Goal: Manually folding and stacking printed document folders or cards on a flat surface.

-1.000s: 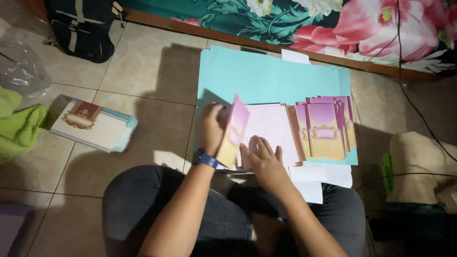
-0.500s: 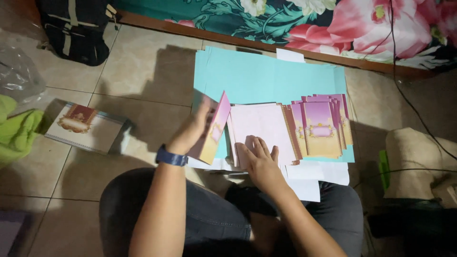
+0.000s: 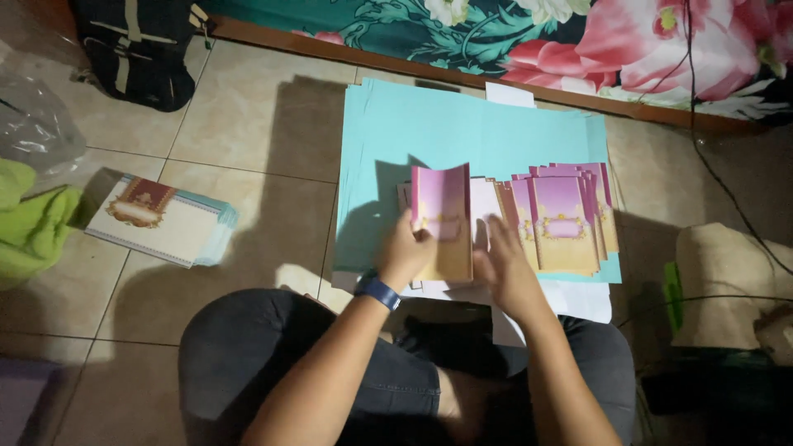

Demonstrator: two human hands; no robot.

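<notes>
My left hand [image 3: 403, 258] grips a pink and tan folded card [image 3: 443, 216] and holds it upright over a large turquoise sheet [image 3: 413, 140] on the floor. A blue watch sits on that wrist. My right hand [image 3: 505, 268] rests flat, fingers apart, just right of the card on pale paper. To its right lies a fanned stack of matching pink and tan cards [image 3: 562, 221]. White paper sheets [image 3: 578, 301] stick out under the hands near my knees.
A stack of printed cards with a brown emblem [image 3: 157, 221] lies on the tiled floor at left. A green cloth [image 3: 29, 227], a clear plastic bag [image 3: 33, 124] and a black backpack [image 3: 136, 49] are farther left. A floral fabric [image 3: 578, 41] runs along the top; a beige bag [image 3: 727, 289] stands right.
My left hand has turned the card from a tilted, edge-on pose to upright and facing me, and brought it right, closer to my right hand. My right hand stayed nearly in place.
</notes>
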